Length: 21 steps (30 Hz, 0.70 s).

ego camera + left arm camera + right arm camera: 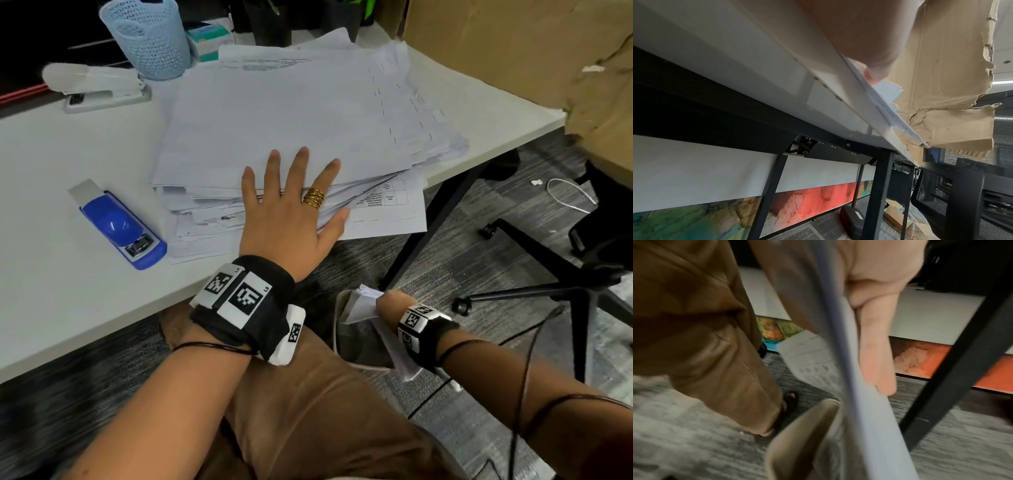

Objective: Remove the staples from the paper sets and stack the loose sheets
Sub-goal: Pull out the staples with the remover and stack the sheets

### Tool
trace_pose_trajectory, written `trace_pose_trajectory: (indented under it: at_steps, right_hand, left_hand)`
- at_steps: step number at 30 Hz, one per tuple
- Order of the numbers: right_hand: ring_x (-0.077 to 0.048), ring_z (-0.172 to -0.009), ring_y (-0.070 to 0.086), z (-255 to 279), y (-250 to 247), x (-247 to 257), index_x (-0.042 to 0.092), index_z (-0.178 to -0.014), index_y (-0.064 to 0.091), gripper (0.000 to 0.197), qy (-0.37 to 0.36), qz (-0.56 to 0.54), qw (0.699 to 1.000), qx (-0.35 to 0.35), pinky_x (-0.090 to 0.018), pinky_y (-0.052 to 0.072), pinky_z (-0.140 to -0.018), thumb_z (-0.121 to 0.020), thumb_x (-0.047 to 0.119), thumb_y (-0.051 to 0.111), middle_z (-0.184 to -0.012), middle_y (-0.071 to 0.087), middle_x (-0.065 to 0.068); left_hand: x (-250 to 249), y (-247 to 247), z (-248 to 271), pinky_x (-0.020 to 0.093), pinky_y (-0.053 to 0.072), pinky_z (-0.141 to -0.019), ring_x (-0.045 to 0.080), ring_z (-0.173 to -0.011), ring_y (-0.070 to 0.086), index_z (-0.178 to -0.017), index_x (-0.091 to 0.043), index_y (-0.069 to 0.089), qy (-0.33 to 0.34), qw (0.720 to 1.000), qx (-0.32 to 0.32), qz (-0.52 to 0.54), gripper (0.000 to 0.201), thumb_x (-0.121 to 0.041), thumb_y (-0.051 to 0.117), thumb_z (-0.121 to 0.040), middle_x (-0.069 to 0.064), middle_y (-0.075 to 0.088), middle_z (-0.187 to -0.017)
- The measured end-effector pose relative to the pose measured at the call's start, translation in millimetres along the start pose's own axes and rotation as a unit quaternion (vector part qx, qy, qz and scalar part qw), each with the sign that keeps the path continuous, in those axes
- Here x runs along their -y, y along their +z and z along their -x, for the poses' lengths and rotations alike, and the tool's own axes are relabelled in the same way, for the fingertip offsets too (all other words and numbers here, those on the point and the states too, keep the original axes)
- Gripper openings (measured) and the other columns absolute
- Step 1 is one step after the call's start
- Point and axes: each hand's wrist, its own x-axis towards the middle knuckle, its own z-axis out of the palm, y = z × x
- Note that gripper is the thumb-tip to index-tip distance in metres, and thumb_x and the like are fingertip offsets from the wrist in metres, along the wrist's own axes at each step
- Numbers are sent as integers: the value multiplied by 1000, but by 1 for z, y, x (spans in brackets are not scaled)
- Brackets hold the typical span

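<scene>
A thick, untidy stack of white sheets (281, 113) lies on the white table (68, 144). My left hand (291, 205) rests flat on the stack's near edge with its fingers spread and straight; in the left wrist view the left hand (869, 48) shows above the paper edge (890, 91). Below the table's edge, near my knee, my right hand (388, 305) grips a set of papers (363, 303) that hangs downward. The right wrist view is blurred and shows the right hand (877, 353) pressed along the paper set (869, 410).
A blue stapler-like tool (120, 222) lies left of the stack, a white stapler (96, 85) and a blue mesh cup (150, 37) further back. A torn cardboard box (513, 51) stands right. A beige bag (797, 434) and a chair base (565, 281) are on the floor.
</scene>
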Motion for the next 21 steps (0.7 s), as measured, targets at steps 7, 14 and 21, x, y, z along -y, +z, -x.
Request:
trace_pose_trajectory:
  at_steps: [7,14,21]
  right_hand:
    - [-26,-107,60,-5,1,15,13,-109,61,23,-48,-43,994,-87,-27,43,-84,-93,21,47,-111,63,-8]
    - [-31,-111,58,-16,-32,5,-1,-113,63,32,-2,-14,996,-93,-33,43,-92,-93,13,43,-116,63,-17]
    - [-25,-127,45,-14,19,-8,6,-131,52,39,-66,-69,995,-14,-31,32,-104,-96,22,46,-140,47,-14]
  left_hand:
    - [0,-2,1,60,8,-109,38,-141,15,-148,-35,15,5,1000,-10,5,63,-61,10,-90,7,19,-155]
    - [0,0,0,60,10,-109,38,-141,15,-148,-34,14,7,1000,-10,-2,63,-60,9,-90,7,19,-155]
    - [0,2,1,61,12,-108,39,-140,18,-148,-33,16,8,1000,-19,-7,62,-59,10,-92,8,22,-154]
